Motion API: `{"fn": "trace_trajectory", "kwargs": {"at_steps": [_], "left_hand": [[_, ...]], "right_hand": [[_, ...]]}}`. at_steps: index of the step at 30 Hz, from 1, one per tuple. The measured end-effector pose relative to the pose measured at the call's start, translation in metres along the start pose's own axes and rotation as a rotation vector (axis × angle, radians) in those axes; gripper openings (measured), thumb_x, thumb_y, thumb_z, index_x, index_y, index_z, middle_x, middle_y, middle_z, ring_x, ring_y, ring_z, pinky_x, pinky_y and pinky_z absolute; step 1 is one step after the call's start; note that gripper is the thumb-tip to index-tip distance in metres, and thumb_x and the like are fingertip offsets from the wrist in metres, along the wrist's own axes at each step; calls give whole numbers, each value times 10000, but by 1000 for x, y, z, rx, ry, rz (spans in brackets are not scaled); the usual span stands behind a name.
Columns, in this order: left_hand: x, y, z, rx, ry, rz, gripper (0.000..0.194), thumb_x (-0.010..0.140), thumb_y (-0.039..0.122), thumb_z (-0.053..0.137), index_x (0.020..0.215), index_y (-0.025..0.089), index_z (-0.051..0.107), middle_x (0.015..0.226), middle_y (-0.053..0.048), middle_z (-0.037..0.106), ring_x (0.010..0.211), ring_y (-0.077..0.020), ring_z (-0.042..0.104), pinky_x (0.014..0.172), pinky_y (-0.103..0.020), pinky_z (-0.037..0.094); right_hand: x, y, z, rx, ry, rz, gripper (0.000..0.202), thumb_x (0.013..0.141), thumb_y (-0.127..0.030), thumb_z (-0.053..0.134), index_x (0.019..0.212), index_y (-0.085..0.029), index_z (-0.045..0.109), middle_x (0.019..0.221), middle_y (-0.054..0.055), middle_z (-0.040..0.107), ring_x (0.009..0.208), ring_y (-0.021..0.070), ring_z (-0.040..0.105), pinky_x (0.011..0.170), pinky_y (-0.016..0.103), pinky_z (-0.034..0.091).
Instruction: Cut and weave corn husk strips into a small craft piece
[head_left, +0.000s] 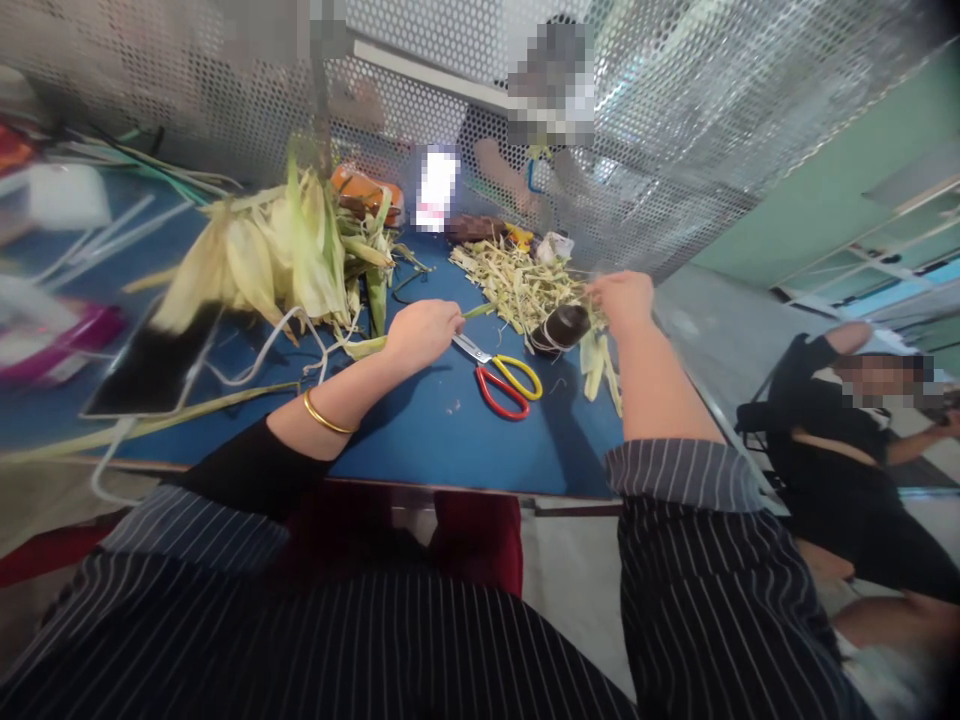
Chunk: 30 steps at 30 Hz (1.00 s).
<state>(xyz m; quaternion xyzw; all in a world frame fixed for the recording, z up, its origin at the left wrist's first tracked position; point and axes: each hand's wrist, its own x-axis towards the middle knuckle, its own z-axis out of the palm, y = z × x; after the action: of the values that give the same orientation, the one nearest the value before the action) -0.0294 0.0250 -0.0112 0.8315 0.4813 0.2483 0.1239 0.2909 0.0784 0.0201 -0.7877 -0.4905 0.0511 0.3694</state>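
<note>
Closed in a pinch, my left hand [424,332] holds a thin green corn husk strip [477,311] that points toward the trimmings. My right hand [626,300] is raised beside the dark thread spool [562,328], its fingertips pressed together; whatever is between them is too fine to make out. Scissors [508,386] with one red and one yellow handle lie on the blue table [442,440], their blades close to my left fingertips. Behind the spool spreads a heap of cut husk trimmings [517,280]. A few pale husk pieces [596,368] lie under my right wrist.
A large bundle of corn husks [277,245] stands at the left, with a black phone [154,365] and a white cable [259,365] near it. A perforated metal screen [637,190] borders the back. Another person [847,450] sits at the right.
</note>
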Motion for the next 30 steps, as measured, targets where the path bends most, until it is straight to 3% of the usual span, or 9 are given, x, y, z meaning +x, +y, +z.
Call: {"fn": "trace_trajectory", "kwargs": {"at_steps": [4, 9, 12, 15, 17, 22, 24, 27, 30], "left_hand": [[2, -4, -2, -173, -10, -25, 291, 844, 226, 416, 745, 182, 685, 745, -53, 669, 722, -188, 594, 689, -294, 428], [0, -2, -6, -577, -88, -173, 229, 811, 195, 454, 692, 171, 648, 607, -14, 578, 478, -111, 511, 486, -242, 384], [-4, 4, -7, -820, -163, -270, 173, 808, 192, 502, 682, 160, 615, 610, -16, 557, 455, -96, 504, 416, -220, 348], [-7, 9, -5, -974, -241, -335, 165, 815, 209, 540, 668, 154, 592, 640, -33, 584, 476, -96, 540, 398, -205, 330], [-8, 12, 0, -1061, -356, -369, 155, 810, 211, 559, 671, 146, 583, 720, -62, 641, 525, -103, 591, 398, -192, 317], [-12, 21, 9, -1252, -708, -469, 146, 820, 167, 537, 684, 131, 572, 801, -91, 701, 654, -132, 660, 395, -170, 290], [-12, 22, 8, -1286, -739, -509, 197, 847, 152, 505, 668, 121, 579, 770, -82, 694, 589, -101, 619, 393, -170, 294], [-9, 19, 5, -1327, -739, -585, 269, 887, 158, 465, 648, 110, 578, 731, -86, 672, 553, -88, 571, 398, -173, 308], [-4, 8, 5, -1376, -663, -619, 294, 906, 141, 439, 640, 108, 560, 607, -50, 590, 574, -89, 567, 416, -158, 317]], "right_hand": [[-10, 35, -21, 244, 82, 137, 312, 780, -548, 505, 763, -241, 561, 808, 144, 659, 739, 275, 635, 576, 439, 504], [-67, 76, -39, 511, 287, 158, 327, 804, -590, 403, 753, -267, 416, 881, 95, 654, 829, 226, 661, 652, 385, 528], [-118, 80, -39, 591, 435, 129, 225, 828, -469, 392, 849, -245, 399, 935, 50, 635, 815, 173, 676, 701, 360, 543], [-171, 60, -34, 642, 526, -28, 187, 832, -407, 483, 835, -224, 445, 842, 24, 645, 679, 156, 661, 689, 355, 549], [-204, 39, -29, 579, 475, -197, 179, 864, -388, 497, 830, -212, 492, 803, 22, 652, 689, 164, 661, 704, 359, 550], [-249, -10, 3, 261, 77, -714, 127, 919, -240, 466, 895, -209, 587, 904, 64, 701, 868, 177, 657, 806, 338, 514], [-254, -23, 20, 119, -47, -877, 132, 922, -219, 455, 894, -206, 584, 908, 74, 699, 874, 190, 644, 802, 340, 496], [-260, -36, 41, -65, -118, -978, 175, 932, -204, 421, 846, -183, 572, 855, 96, 683, 844, 217, 621, 790, 372, 464], [-267, -40, 46, -79, -257, -1065, 180, 940, -197, 405, 883, -178, 575, 894, 93, 684, 849, 208, 609, 789, 361, 457]]}}
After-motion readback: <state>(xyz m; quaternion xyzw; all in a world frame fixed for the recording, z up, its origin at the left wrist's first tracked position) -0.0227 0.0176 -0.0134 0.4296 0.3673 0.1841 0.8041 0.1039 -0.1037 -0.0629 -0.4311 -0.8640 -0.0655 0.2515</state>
